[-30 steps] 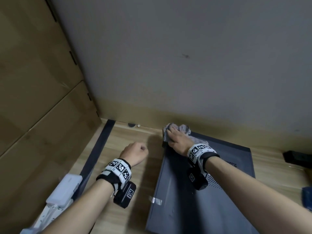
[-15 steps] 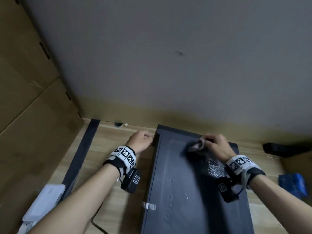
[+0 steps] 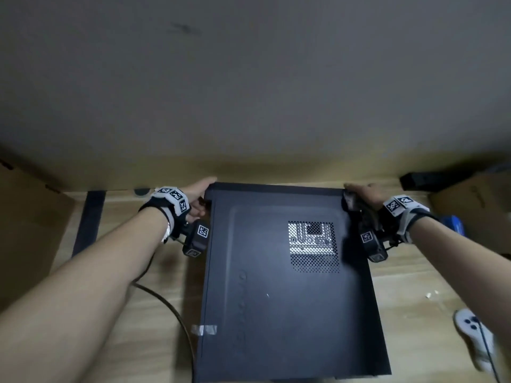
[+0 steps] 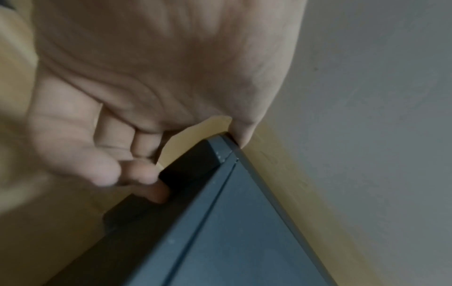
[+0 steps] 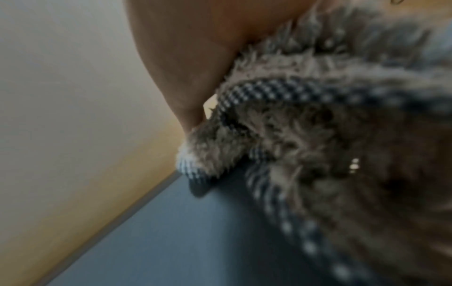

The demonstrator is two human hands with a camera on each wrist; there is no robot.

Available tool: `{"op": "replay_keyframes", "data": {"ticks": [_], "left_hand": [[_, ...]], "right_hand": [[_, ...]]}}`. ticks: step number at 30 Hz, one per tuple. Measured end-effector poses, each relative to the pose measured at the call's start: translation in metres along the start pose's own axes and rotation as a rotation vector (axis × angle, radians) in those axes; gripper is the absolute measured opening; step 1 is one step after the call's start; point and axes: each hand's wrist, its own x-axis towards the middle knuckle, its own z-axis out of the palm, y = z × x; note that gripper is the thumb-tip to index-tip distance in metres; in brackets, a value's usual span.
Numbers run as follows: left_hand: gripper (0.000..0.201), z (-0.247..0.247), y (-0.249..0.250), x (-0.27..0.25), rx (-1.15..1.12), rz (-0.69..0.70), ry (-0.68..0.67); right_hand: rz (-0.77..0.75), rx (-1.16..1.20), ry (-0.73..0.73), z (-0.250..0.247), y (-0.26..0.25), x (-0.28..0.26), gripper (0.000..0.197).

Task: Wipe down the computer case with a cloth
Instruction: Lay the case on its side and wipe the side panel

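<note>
A dark grey computer case [image 3: 276, 299] lies flat on the wooden surface, its vented side panel facing up. My left hand [image 3: 197, 199] grips its far left corner. The left wrist view shows the thumb on the far edge and the fingers [image 4: 156, 191] curled against the side of the case [image 4: 244, 232]. My right hand [image 3: 365, 193] holds the far right corner with a fluffy grey cloth [image 3: 349, 203] bunched in it. In the right wrist view the cloth [image 5: 318, 135] fills the picture and drapes over the edge of the case [image 5: 171, 232]. The right fingers are hidden.
A grey wall [image 3: 249, 92] stands just behind the case. A black cable [image 3: 166, 299] runs along the case's left side. A cardboard box [image 3: 27, 230] is at far left. On the right are a blue box [image 3: 453, 225], a black object [image 3: 420, 179] and a white controller [image 3: 475, 335].
My right hand carried the cloth from the case's far left corner across to its far right corner. My left hand moved from beside the case onto its far left corner.
</note>
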Motion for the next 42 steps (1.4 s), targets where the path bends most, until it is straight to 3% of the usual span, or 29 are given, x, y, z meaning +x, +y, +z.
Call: {"op": "replay_keyframes", "data": {"ticks": [3, 7, 11, 15, 18, 20, 29, 36, 42], "left_hand": [[0.077, 0.001, -0.004, 0.003, -0.046, -0.024, -0.011], [0.081, 0.004, -0.007, -0.011, -0.059, 0.041, 0.029], [0.079, 0.014, -0.012, -0.032, -0.074, 0.092, 0.038], [0.068, 0.020, -0.028, -0.048, -0.094, 0.145, 0.060], [0.060, 0.024, -0.050, -0.057, -0.096, 0.183, 0.067], [0.055, 0.029, -0.067, -0.059, -0.099, 0.191, 0.092], [0.055, 0.066, -0.119, -0.088, -0.153, 0.259, 0.230], [0.042, 0.085, -0.168, -0.120, -0.205, 0.315, 0.327], [0.026, 0.107, -0.206, -0.154, -0.155, 0.412, 0.455]], "right_hand": [[-0.088, -0.015, 0.060, 0.002, -0.002, 0.006, 0.045], [-0.327, 0.141, 0.079, 0.004, -0.019, -0.016, 0.017], [-0.512, 0.304, -0.048, 0.034, -0.050, -0.058, 0.008], [-0.607, 0.275, -0.376, 0.081, -0.055, -0.117, 0.017], [-0.903, -0.287, -0.403, 0.119, -0.028, -0.141, 0.048], [-0.999, -0.438, -0.339, 0.131, -0.009, -0.146, 0.054], [-1.174, -0.282, -0.295, 0.147, 0.052, -0.191, 0.045], [-1.355, -0.126, -0.449, 0.165, 0.141, -0.286, 0.035], [-1.329, -0.173, -0.521, 0.182, 0.191, -0.329, 0.027]]}}
